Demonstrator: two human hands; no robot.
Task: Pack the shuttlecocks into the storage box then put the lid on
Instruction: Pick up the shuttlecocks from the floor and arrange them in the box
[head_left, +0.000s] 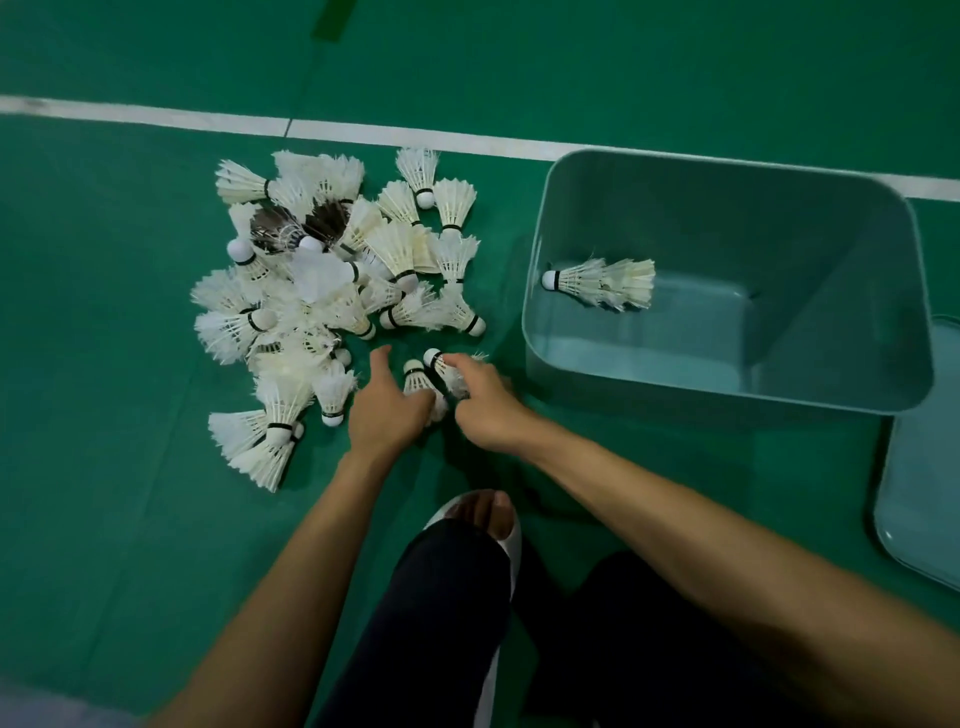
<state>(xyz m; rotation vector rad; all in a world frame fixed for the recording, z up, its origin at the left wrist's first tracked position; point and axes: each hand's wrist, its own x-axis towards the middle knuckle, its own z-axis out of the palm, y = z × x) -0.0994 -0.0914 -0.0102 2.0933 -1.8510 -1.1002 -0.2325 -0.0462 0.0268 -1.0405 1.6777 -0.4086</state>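
A heap of several white feather shuttlecocks (332, 280) lies on the green court floor, left of centre. To its right stands the pale teal storage box (535, 332), open, with a short nested stack of shuttlecocks (602, 283) lying inside. The matching lid (919, 467) lies flat at the right edge. My left hand (384, 415) rests at the heap's near edge, its fingers closed over one shuttlecock (415, 376). Beside it, my right hand (485, 402) grips another shuttlecock (441, 366), cork pointing away from me.
A white court line (156, 117) runs across the floor behind the heap and box. My knee and a foot in a white slipper (488, 519) are just below my hands. Green floor lies open to the left of the heap.
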